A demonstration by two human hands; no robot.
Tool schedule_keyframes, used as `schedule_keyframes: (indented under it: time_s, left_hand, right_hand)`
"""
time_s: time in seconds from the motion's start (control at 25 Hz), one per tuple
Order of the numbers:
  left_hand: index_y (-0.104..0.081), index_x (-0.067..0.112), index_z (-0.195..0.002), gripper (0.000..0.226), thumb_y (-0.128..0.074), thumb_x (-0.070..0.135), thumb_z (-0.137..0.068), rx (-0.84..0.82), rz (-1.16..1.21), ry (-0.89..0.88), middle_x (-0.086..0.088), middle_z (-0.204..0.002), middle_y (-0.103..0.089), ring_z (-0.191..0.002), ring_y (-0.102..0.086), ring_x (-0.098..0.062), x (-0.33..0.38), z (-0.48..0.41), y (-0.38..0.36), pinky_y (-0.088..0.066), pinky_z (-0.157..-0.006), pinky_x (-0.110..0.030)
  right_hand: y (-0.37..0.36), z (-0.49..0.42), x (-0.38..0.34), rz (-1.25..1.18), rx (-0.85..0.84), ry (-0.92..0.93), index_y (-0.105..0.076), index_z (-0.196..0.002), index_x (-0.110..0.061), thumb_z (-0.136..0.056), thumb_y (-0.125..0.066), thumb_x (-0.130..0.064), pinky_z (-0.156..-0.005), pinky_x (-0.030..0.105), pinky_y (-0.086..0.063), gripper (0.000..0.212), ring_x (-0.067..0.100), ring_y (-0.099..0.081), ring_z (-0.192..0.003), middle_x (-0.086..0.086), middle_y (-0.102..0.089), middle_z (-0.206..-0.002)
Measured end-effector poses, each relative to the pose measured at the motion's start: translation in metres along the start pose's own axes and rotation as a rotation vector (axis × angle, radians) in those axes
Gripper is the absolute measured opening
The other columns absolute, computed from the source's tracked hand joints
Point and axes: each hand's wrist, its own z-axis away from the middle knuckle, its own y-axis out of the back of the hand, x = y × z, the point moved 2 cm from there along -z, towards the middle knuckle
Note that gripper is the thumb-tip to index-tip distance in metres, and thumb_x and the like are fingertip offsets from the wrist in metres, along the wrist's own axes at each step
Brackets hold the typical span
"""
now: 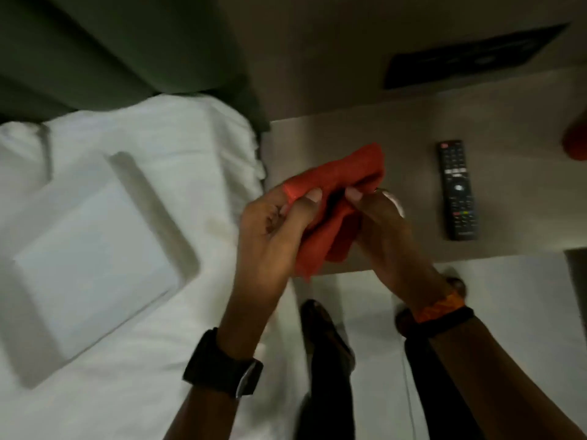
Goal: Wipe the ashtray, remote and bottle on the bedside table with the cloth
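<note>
Both hands pinch crumpled red cloth [330, 211] above grey-brown bedside surface [317, 134]: left hand [273, 217] grips one fold, right hand [378, 223] other. Small shiny item in right hand, possibly ashtray. Fold cloth into flat pad. Black rectangular remote [457, 190] lies flat right of cloth.

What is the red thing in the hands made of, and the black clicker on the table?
The red cloth looks like soft woven or terry fabric: it bunches, folds and droops between both hands, with a matte, slightly fuzzy surface. The remote looks like hard black plastic, fairly matte, with small raised buttons that may be rubber. The frame is blurry, so the finer texture is unclear.
</note>
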Motion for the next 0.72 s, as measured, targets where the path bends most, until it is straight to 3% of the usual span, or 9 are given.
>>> schedule_keyframes:
  time_s: [0.04,0.2,0.32,0.4,0.44,0.48,0.56,0.64,0.72]
  left_hand:
    - [-0.074,0.026,-0.092,0.016,-0.059,0.023,-0.096,0.045,-0.014,-0.011,0.015,-0.077,-0.076,-0.077,-0.071,-0.001,0.008,0.002,0.035,-0.054,-0.070,-0.013]
    - [-0.072,0.034,-0.105,0.017,-0.056,0.034,-0.102,0.264,-0.054,0.061,0.015,-0.092,-0.078,-0.086,-0.073,-0.001,0.014,0.009,0.168,-0.056,-0.068,-0.017]
    - [-0.054,0.038,-0.132,0.037,-0.064,0.038,-0.096,0.320,-0.046,0.295,0.001,-0.096,-0.077,-0.085,-0.073,-0.010,-0.017,0.019,0.232,-0.059,-0.065,-0.027]
    - [-0.040,0.042,-0.142,0.057,-0.068,0.031,-0.094,0.304,-0.010,0.390,0.006,-0.089,-0.073,-0.083,-0.072,-0.008,-0.042,0.032,0.258,-0.059,-0.065,-0.028]
    - [-0.039,0.041,-0.144,0.059,-0.068,0.025,-0.095,0.317,0.007,0.376,0.011,-0.090,-0.071,-0.083,-0.071,-0.004,-0.051,0.037,0.265,-0.059,-0.064,-0.027]
    - [-0.040,0.038,-0.145,0.060,-0.067,0.019,-0.096,0.334,0.002,0.345,0.011,-0.100,-0.070,-0.088,-0.071,-0.002,-0.062,0.039,0.271,-0.060,-0.067,-0.027]
    - [-0.040,0.026,-0.148,0.057,-0.063,0.009,-0.098,0.347,-0.104,0.315,-0.001,-0.135,-0.060,-0.118,-0.063,-0.014,-0.073,0.038,0.276,-0.061,-0.088,-0.039]
    - [-0.039,0.013,-0.149,0.056,-0.059,0.002,-0.097,0.329,-0.376,0.273,-0.012,-0.150,-0.046,-0.134,-0.050,-0.030,-0.079,0.036,0.272,-0.049,-0.108,-0.051]
    - [-0.038,0.009,-0.149,0.059,-0.061,0.006,-0.095,0.360,-0.700,0.269,-0.020,-0.154,-0.038,-0.136,-0.043,-0.040,-0.082,0.034,0.263,-0.042,-0.112,-0.055]
  right_hand:
    - [-0.027,-0.006,0.003,0.078,-0.022,0.002,-0.072,-0.105,-0.020,-0.093,-0.058,-0.019,-0.082,0.033,-0.058,0.018,0.019,-0.073,-0.099,0.003,-0.077,-0.103]
    - [-0.137,-0.028,0.022,0.343,-0.085,0.027,-0.069,-0.109,-0.033,-0.074,-0.056,-0.008,-0.085,0.028,-0.058,0.045,0.011,-0.070,-0.099,-0.008,-0.074,-0.106]
    - [-0.202,-0.044,0.045,0.475,-0.086,0.010,-0.062,-0.128,-0.023,-0.083,-0.058,-0.008,-0.085,0.033,-0.060,0.047,0.016,-0.070,-0.100,-0.004,-0.072,-0.111]
    - [-0.235,-0.054,0.059,0.582,-0.091,-0.007,-0.056,-0.137,-0.015,-0.092,-0.061,-0.004,-0.099,0.046,-0.057,0.046,0.025,-0.068,-0.110,0.006,-0.070,-0.122]
    - [-0.246,-0.059,0.063,0.706,-0.101,0.014,-0.049,-0.143,-0.013,-0.094,-0.061,-0.006,-0.107,0.046,-0.052,0.051,0.027,-0.064,-0.119,0.009,-0.066,-0.132]
    - [-0.256,-0.063,0.067,0.872,-0.124,0.048,-0.039,-0.150,-0.011,-0.096,-0.062,-0.009,-0.113,0.042,-0.046,0.059,0.028,-0.059,-0.128,0.011,-0.059,-0.143]
    - [-0.270,-0.068,0.072,1.232,-0.199,0.115,-0.020,-0.157,-0.008,-0.099,-0.057,-0.012,-0.116,0.037,-0.040,0.069,0.031,-0.051,-0.136,0.015,-0.046,-0.154]
    - [-0.276,-0.058,0.069,1.555,-0.267,0.211,-0.024,-0.155,-0.006,-0.103,-0.049,-0.013,-0.111,0.040,-0.043,0.058,0.033,-0.053,-0.133,0.015,-0.042,-0.156]
    - [-0.272,-0.046,0.059,1.687,-0.197,0.377,-0.040,-0.148,-0.008,-0.103,-0.050,-0.018,-0.104,0.040,-0.049,0.047,0.031,-0.059,-0.126,0.013,-0.051,-0.150]
